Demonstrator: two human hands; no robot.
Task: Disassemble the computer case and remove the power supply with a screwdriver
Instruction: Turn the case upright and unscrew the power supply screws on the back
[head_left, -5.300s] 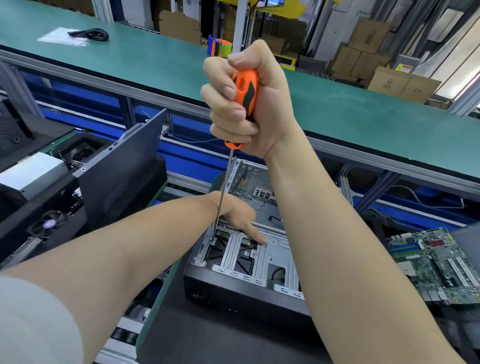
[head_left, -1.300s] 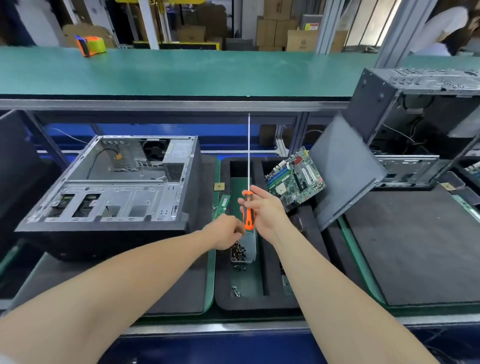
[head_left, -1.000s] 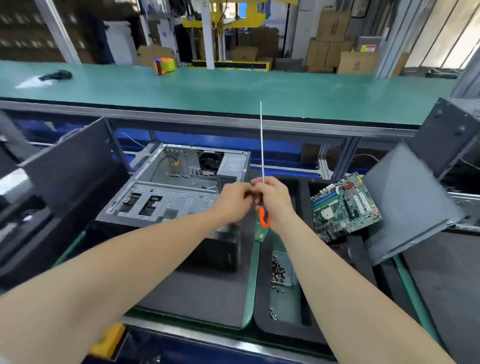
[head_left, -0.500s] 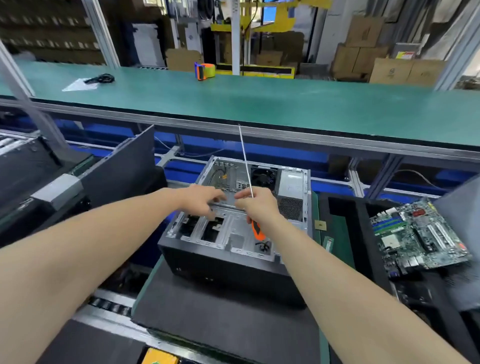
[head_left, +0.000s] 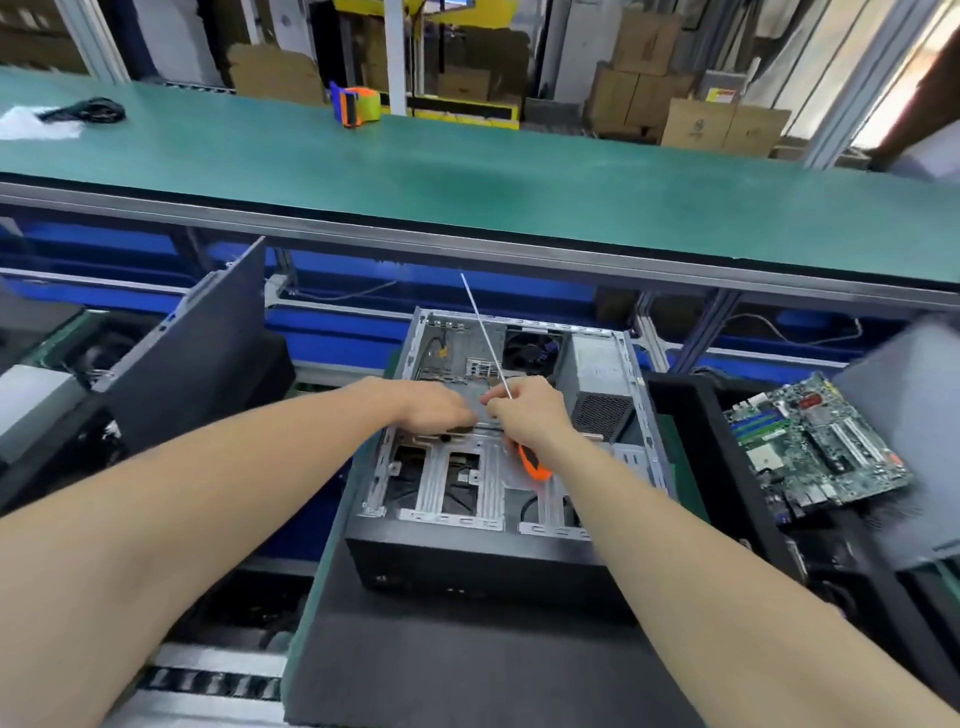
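Here, a grey sheet-metal computer case with a black front (head_left: 467, 561) lay on its side, open face up, on a dark foam mat (head_left: 467, 665) at the middle of the work line. The boxy silver power supply with a perforated grille (head_left: 597, 376) sat inside the case at its far right corner, just beside a round black fan (head_left: 531, 351). Both hands met over the case's middle crossbar. The right hand (head_left: 530, 413) had its fingers curled round a long screwdriver with an orange-and-black handle (head_left: 531, 462); the handle stuck out beneath the hand toward the person, and the thin steel shaft slanted up and away, its tip well above the case's rear edge. The left hand (head_left: 436, 410) lay palm down, its fingertips close to those of the right hand; whether it pinched anything could not be told. A bare green motherboard (head_left: 815, 447) rested tilted in a black foam tray to the right, and a dark grey side panel (head_left: 192, 353) leaned upright at the left. Beyond ran a long green bench top (head_left: 467, 171) carrying an orange tape dispenser (head_left: 356, 106) and a coiled black cable (head_left: 88, 110), with brown cardboard boxes (head_left: 696, 124) stacked behind.
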